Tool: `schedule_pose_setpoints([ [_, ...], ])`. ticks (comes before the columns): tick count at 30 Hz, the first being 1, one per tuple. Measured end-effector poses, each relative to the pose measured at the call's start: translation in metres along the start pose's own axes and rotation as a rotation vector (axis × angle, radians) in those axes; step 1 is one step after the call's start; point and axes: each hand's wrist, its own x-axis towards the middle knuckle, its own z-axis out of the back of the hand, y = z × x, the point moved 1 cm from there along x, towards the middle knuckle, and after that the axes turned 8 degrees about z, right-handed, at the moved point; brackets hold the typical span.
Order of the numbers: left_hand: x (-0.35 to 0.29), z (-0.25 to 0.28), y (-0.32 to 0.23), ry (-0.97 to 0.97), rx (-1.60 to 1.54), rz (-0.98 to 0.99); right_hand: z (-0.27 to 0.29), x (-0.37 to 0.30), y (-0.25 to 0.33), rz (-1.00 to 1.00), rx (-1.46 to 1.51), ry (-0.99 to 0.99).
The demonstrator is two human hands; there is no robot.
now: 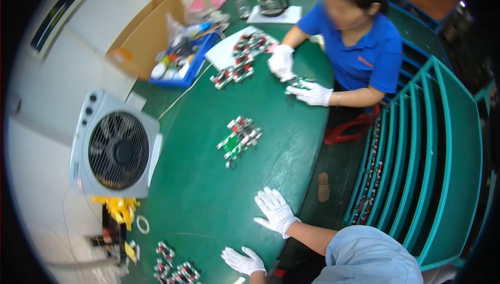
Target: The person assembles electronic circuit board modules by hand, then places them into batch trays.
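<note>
Green tabletop stretches away through the room, its edges bowed by the lens. Nearest, at the bottom edge, the left hand, in a white knit glove, has its fingers spread and reaches leftward over the green. Farther up, the right hand, gloved alike and coming from a light blue sleeve, is splayed with its thumb held apart; whether either palm presses down, I cannot tell. Left of the left hand, well apart from it, lies the near pile of small red, white and black parts. Beyond that come a pale ring and a yellow bag by the table's left side. Up and left of the right hand sits the middle pile, with a bright green board at its lower left. A grey fan faces it from the left; to the right, on the floor, are a sandal and a teal rack. Across the table, a co-worker in blue holds a small dark piece between two white gloves. Farther back, the far pile partly covers a white sheet, beside a loaded blue tray, a carton and a glass pot.
</note>
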Motion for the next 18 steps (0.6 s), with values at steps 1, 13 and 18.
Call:
schedule_pose_setpoints([
  [1,0.003,0.008,0.002,-0.033,-0.084,0.014,0.007,0.013,0.005,-0.02,0.0,0.107],
  [13,0.009,0.01,0.015,0.18,-0.329,0.186,0.001,0.01,0.014,0.177,-0.412,-0.018],
  [18,-0.002,0.013,0.01,0.122,-0.398,0.176,0.009,0.0,0.009,0.148,-0.495,0.019],
])
